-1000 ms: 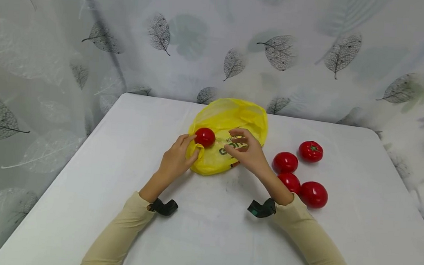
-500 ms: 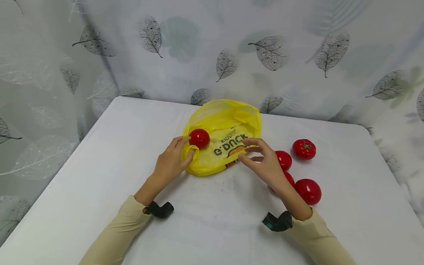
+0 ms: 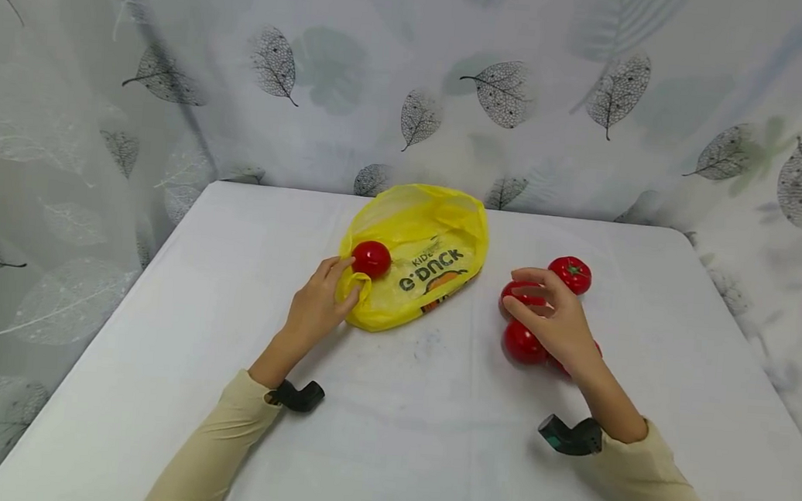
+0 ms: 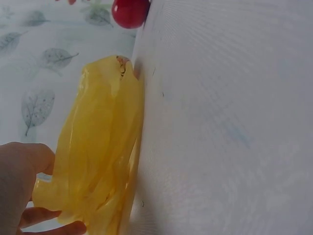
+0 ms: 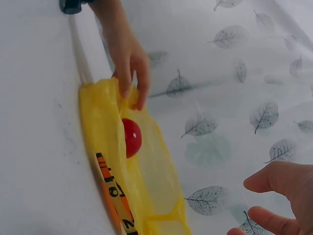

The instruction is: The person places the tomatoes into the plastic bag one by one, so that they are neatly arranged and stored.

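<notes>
My left hand (image 3: 319, 301) pinches the near-left rim of a yellow plastic bag (image 3: 388, 312), whose mouth gapes open. Inside it, by my left fingertips, lies a glossy red tomato (image 3: 371, 258). In the left wrist view, the bag's thin yellow wall (image 4: 100, 142) stretches away from my fingers. Over on the right, my right hand (image 3: 558, 316) hovers with thumb and fingers spread above a cluster of red tomatoes (image 3: 524, 344), partly hiding them. A tomato with a green calyx (image 3: 571, 274) lies just beyond it. The right wrist view shows nothing between its thumb and fingers (image 5: 274, 220).
Everything lies on a white table (image 3: 401, 452). Behind it hangs a pale curtain (image 3: 353, 131) printed with grey leaves, close to the table's back edge. A black wrist camera (image 3: 572, 435) sticks out from the right wrist, and another (image 3: 298, 396) from the left.
My right hand has moved from over the bag to the right, to above the tomatoes. My left hand keeps its grip on the bag's rim. The head view has shifted slightly.
</notes>
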{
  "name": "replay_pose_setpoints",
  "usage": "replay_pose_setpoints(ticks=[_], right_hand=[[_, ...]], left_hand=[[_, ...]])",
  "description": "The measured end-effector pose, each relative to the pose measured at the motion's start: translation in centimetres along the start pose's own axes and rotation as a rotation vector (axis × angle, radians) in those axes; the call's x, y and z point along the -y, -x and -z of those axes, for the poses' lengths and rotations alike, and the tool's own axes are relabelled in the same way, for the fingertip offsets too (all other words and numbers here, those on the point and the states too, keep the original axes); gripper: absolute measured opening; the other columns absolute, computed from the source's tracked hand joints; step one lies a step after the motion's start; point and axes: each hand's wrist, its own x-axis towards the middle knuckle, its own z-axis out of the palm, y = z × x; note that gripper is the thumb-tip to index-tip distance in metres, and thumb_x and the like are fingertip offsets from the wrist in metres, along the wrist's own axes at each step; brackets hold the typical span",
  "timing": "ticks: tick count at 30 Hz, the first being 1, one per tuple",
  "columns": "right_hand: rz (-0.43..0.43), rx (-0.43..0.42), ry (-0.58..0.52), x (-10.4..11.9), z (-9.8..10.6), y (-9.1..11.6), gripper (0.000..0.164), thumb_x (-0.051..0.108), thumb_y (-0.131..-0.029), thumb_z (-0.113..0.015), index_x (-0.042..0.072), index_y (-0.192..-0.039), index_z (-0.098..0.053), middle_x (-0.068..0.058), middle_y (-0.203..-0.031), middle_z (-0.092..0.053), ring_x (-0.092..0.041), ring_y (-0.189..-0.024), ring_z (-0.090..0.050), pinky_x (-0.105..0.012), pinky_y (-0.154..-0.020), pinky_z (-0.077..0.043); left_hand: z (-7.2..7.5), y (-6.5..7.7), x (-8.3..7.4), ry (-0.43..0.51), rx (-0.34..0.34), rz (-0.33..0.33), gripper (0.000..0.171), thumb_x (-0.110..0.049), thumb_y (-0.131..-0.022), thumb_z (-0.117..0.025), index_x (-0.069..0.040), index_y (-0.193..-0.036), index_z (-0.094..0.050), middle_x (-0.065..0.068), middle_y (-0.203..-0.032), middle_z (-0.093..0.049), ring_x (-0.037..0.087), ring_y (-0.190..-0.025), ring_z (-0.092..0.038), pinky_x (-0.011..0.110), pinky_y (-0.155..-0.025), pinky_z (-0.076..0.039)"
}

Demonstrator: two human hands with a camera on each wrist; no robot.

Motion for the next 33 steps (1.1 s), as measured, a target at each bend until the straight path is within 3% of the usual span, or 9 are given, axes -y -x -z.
replay_pose_setpoints(ticks=[10,13,16,19,21,28,33], right_hand=[[0.031,-0.028,0.007,-1.5,1.4,1.3,0.045,0.019,-0.092,-0.067,0.004,-0.131,-0.05,-0.018,-0.13,-0.054,-0.036,-0.115,-0.055,-0.006,-0.08,-0.045],[0.052,-0.044,-0.012,-2.0,1.8,1.8,0.043,0.017,-0.092,-0.066,0.003,-0.131,-0.051,-0.018,-0.129,-0.054,-0.031,-0.112,-0.056,-0.007,-0.081,-0.047],[0.06,-0.069,-0.016,-2.8,2.3,2.5,0.043,0.015,-0.092,-0.066,0.003,-0.131,-0.051,-0.01,-0.125,-0.055,-0.016,-0.108,-0.058,-0.008,-0.082,-0.047],[0.076,-0.098,0.005,-3.7,2.7,3.2,0.044,0.011,-0.091,-0.067,0.002,-0.131,-0.05,0.007,-0.122,-0.054,-0.002,-0.106,-0.056,-0.006,-0.083,-0.046],[0.088,-0.113,0.016,-4.2,3.0,3.5,0.044,0.01,-0.091,-0.067,0.002,-0.131,-0.05,0.012,-0.121,-0.053,0.0,-0.108,-0.054,-0.006,-0.085,-0.045],[0.055,-0.136,0.109,-5.3,3.7,4.4,0.043,0.015,-0.092,-0.066,0.003,-0.131,-0.052,-0.007,-0.128,-0.055,-0.005,-0.111,-0.052,-0.006,-0.089,-0.039],[-0.011,-0.108,0.182,-6.1,4.1,4.9,0.044,0.018,-0.093,-0.066,0.002,-0.131,-0.051,-0.016,-0.13,-0.053,-0.02,-0.115,-0.049,-0.016,-0.089,-0.04]], left_hand=[[0.5,-0.2,0.2,-0.006,0.007,0.0,0.047,-0.02,-0.092,-0.064,0.0,-0.134,-0.055,0.021,-0.131,-0.053,0.036,-0.104,-0.062,0.043,-0.07,-0.059],[0.5,-0.2,0.5,-0.003,0.009,0.015,0.048,-0.021,-0.092,-0.064,-0.001,-0.134,-0.054,0.021,-0.132,-0.052,0.036,-0.102,-0.063,0.042,-0.067,-0.059],[0.2,0.0,0.8,0.007,0.022,0.019,0.049,-0.021,-0.092,-0.064,-0.001,-0.135,-0.054,0.021,-0.133,-0.051,0.036,-0.098,-0.063,0.04,-0.063,-0.058],[-0.1,0.2,0.9,0.015,0.026,0.011,0.048,-0.021,-0.091,-0.064,-0.002,-0.135,-0.054,0.022,-0.133,-0.051,0.034,-0.09,-0.063,0.037,-0.057,-0.056],[-0.2,0.4,1.0,0.017,0.017,0.0,0.048,-0.02,-0.091,-0.064,-0.001,-0.134,-0.055,0.022,-0.132,-0.052,0.033,-0.088,-0.062,0.036,-0.055,-0.055],[-0.2,0.3,1.1,0.015,-0.011,-0.017,0.046,-0.018,-0.09,-0.066,-0.001,-0.132,-0.056,0.021,-0.13,-0.053,0.031,-0.084,-0.062,0.035,-0.053,-0.054],[-0.2,0.4,1.0,0.018,-0.009,-0.017,0.046,-0.017,-0.09,-0.066,-0.001,-0.132,-0.056,0.022,-0.13,-0.053,0.032,-0.087,-0.063,0.037,-0.057,-0.057]])
